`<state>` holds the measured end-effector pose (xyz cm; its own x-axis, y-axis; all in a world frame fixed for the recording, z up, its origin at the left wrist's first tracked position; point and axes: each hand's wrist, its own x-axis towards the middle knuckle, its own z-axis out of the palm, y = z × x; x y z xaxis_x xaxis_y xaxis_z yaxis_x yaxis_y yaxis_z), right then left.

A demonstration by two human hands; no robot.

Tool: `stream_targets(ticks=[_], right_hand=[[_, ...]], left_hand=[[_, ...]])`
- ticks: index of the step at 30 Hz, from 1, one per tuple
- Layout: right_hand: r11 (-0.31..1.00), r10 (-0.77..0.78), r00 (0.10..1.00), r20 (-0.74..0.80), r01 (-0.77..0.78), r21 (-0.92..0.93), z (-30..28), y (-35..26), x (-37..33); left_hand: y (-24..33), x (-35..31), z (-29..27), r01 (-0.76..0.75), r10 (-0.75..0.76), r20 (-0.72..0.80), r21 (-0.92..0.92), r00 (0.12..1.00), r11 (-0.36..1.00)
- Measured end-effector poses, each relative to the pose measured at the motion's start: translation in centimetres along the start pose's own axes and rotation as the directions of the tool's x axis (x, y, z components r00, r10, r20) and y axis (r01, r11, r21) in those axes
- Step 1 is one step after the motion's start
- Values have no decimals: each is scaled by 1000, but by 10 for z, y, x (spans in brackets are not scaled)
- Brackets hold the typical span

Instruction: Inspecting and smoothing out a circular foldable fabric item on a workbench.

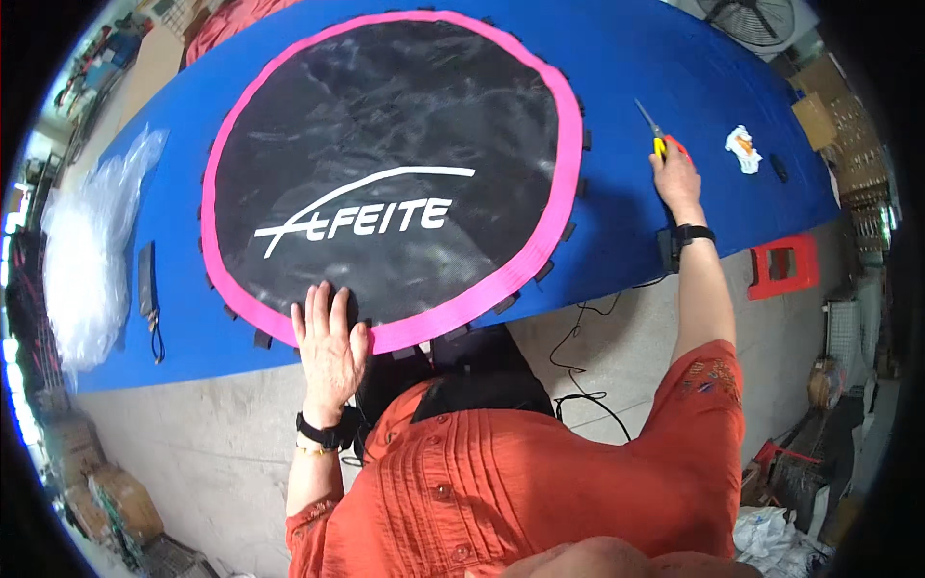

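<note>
A round black trampoline mat point(385, 111) with a pink border and small black tabs around its rim lies flat on the blue table. White printing marks its near half. My left hand point(330, 352) rests on the mat's near edge, fingers stretched out over the pink band and the black mesh, holding nothing. To the right of the mat, my right hand point(677, 183) is closed around the red and yellow handles of a pair of scissors point(659, 135). Their blades point away from me, above the table and apart from the mat.
On the blue table point(703, 87), clear plastic bags point(87, 260) and a narrow dark case point(147, 279) lie left; a crumpled white wrapper point(744, 154) and small black object point(779, 169) lie right. A red stool point(782, 275) and black cable point(568, 366) are below. A fan point(752, 17) stands beyond.
</note>
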<state>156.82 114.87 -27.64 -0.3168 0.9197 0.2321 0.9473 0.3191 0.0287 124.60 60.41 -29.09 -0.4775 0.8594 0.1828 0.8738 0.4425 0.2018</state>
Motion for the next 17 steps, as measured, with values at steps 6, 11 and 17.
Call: stream_targets(ticks=[6, 11, 17], right_hand=[[997, 63, 985, 161, -55, -58, 9, 26, 16], [985, 106, 985, 135, -86, -148, -16, -2, -2], [981, 196, 976, 92, -194, -25, -3, 41, -2]], left_hand=[[-3, 1, 2, -8, 8, 6, -13, 1000, 1000], [-6, -3, 1, 15, -15, 15, -10, 1000, 1000], [-7, -1, 3, -10, 10, -5, -36, 1000, 999]])
